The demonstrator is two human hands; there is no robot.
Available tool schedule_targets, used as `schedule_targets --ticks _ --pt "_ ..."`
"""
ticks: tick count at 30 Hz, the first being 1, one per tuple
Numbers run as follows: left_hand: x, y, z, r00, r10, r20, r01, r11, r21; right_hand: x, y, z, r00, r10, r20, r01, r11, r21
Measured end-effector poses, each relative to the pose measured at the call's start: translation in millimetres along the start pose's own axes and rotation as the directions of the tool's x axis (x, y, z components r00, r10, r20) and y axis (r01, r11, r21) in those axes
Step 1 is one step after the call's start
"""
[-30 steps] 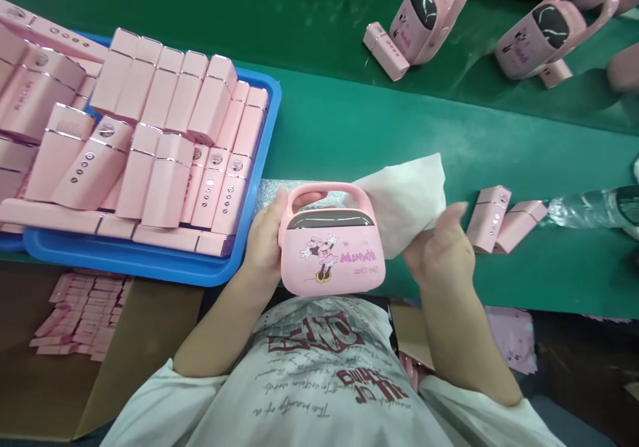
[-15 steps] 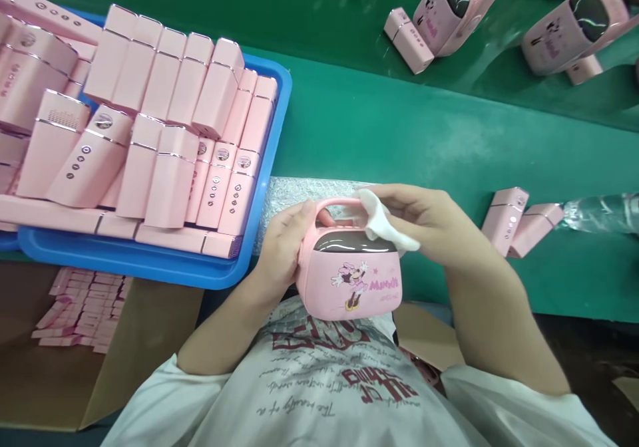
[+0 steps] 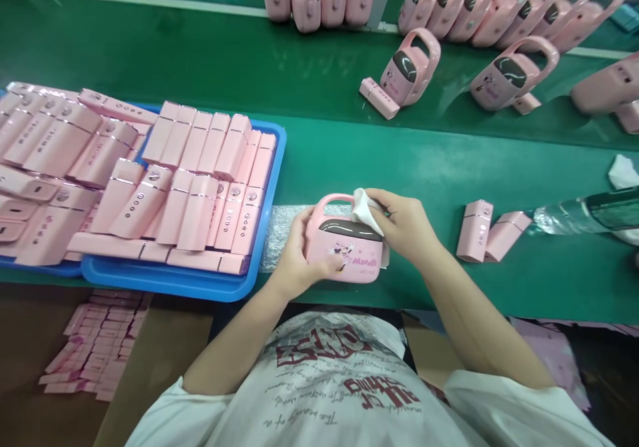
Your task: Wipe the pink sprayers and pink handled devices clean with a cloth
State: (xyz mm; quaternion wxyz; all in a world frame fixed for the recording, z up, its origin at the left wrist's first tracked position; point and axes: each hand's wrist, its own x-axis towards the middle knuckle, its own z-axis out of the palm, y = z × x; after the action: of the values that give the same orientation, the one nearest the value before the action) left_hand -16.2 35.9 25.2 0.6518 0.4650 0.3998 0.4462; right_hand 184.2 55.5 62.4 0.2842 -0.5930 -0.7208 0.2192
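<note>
Pink handled case: held close to the counter's near edge, over the textured clear sheet, handle up and printed face towards the wearer. The sheet probably cushions the surface.
Left hand: wraps the case's left side, thumb pressed across the printed front, other fingers mostly hidden behind. This side grip seems to steady the case while leaving its upper right corner accessible.
Right hand: fingers closed on the white cloth, pinching it against the case's upper right corner. Bunched this small, the cloth likely follows the curve where handle and dark band meet.
Blue tray: at the counter's near edge, its right rim just beside the sheet. The pink bars lie piled in rows, probably to fit many within the left hand's reach.
Right of the hands: two loose pink bars, one tilted beside the other, near a clear bottle lying on its side.
Beyond: one handled case has a bar beside it, perhaps as a matched pair.
</note>
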Motion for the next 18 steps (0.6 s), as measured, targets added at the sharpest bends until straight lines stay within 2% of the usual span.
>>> schedule_targets --ticks 3,6,11,13,15,18 --pt "-7 7 -0.5 0.990 -0.030 0.139 0.003 0.983 0.184 -3 1 -10 0.997 -0.073 -0.021 0.072 0.995 -0.064" --pt "-14 22 1.9 0.988 -0.007 0.157 -0.042 0.951 0.305 -3 -6 -20 0.979 -0.198 0.040 0.202 0.967 -0.154" --pt "-25 42 10.2 0.976 0.032 0.215 -0.127 0.888 0.442 -1 -29 -28 0.892 -0.452 0.010 0.434 0.849 -0.301" --pt "-28 42 12.4 0.970 0.086 0.229 -0.178 0.890 0.420 -1 -36 -31 0.884 -0.466 0.042 0.458 0.843 -0.282" --pt "-31 40 12.8 0.963 0.156 0.220 -0.230 0.902 0.366 -3 -37 -36 0.898 -0.438 0.045 0.436 0.868 -0.238" --pt "-35 37 11.2 0.948 0.279 0.152 -0.315 0.892 0.325 -12 -30 -43 0.927 -0.374 -0.043 0.367 0.923 -0.114"
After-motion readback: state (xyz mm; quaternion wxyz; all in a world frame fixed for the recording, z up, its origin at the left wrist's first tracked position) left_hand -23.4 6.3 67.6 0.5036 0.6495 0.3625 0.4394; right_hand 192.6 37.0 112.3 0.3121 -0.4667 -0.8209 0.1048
